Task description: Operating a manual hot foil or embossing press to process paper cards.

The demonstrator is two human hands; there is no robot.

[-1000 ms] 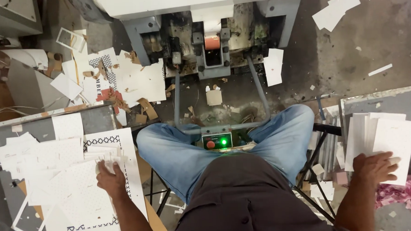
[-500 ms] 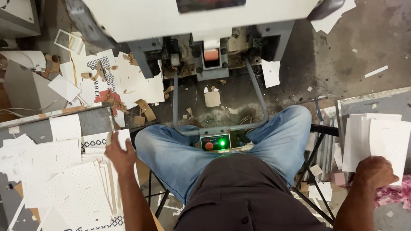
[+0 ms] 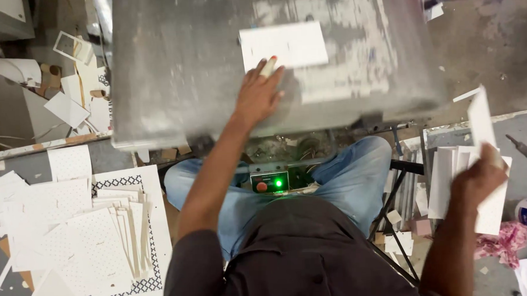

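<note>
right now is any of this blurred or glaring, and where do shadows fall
Head view: the raised white card in the right hand is smeared by motion; the left hand casts a soft shadow on the worn grey metal plate beside the white rectangular card; the small green lamp blooms; the stacked white dotted cards stay fairly sharp.

A wide grey metal plate (image 3: 173,81) fills the upper middle, mostly bare around a white card (image 3: 283,45) near its top. The left hand (image 3: 259,95) rests just below the card, fingertips on its lower edge. Left of the plate, loose paper scraps (image 3: 75,96) crowd the floor. Below and left of it, stacked dotted sheets (image 3: 86,242) cover the surface. Right of the plate, the right hand (image 3: 478,181) grips a card above another stack of white cards (image 3: 445,179); bare concrete floor (image 3: 488,47) lies open beyond.
</note>
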